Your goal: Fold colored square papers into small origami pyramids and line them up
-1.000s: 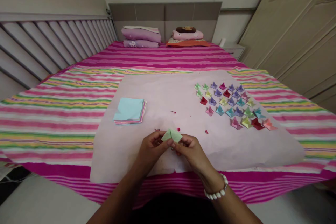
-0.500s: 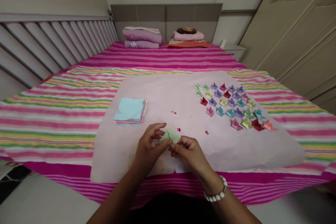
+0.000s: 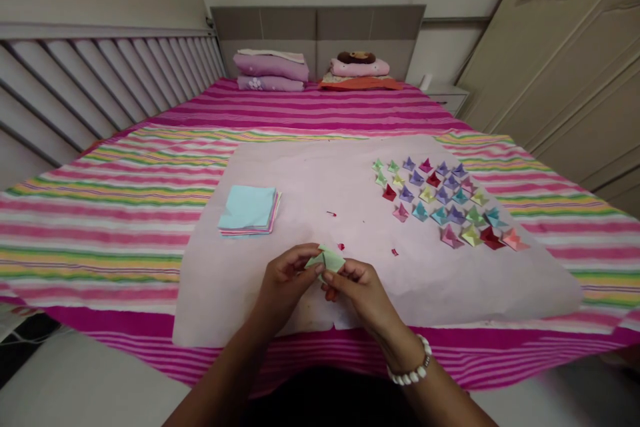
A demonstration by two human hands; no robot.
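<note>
A small folded piece of light green paper (image 3: 332, 260) is held between my two hands, above the near part of a large pale sheet (image 3: 300, 173). My left hand (image 3: 290, 277) pinches its left side between thumb and fingers. On the lower right, my right hand (image 3: 359, 285) grips it, the thumb pressed near its middle; a white bead bracelet circles that wrist. Tiny red scraps, one a red bit (image 3: 341, 247) just past the paper, lie on the sheet. To the left sits a stack of square paper (image 3: 248, 208), light blue on top.
Several rows of small folded paper pieces (image 3: 442, 196) in many colours stand on the sheet's right side. Under the sheet is a bed with a striped cover (image 3: 120, 213). Folded bedding (image 3: 271, 68) lies by the headboard. A slatted rail (image 3: 110, 87) runs along the left.
My left fingers have closed onto the green paper's left side, where they were raised and spread before. The paper's left part is now bent differently. My right hand stays nearly in place.
</note>
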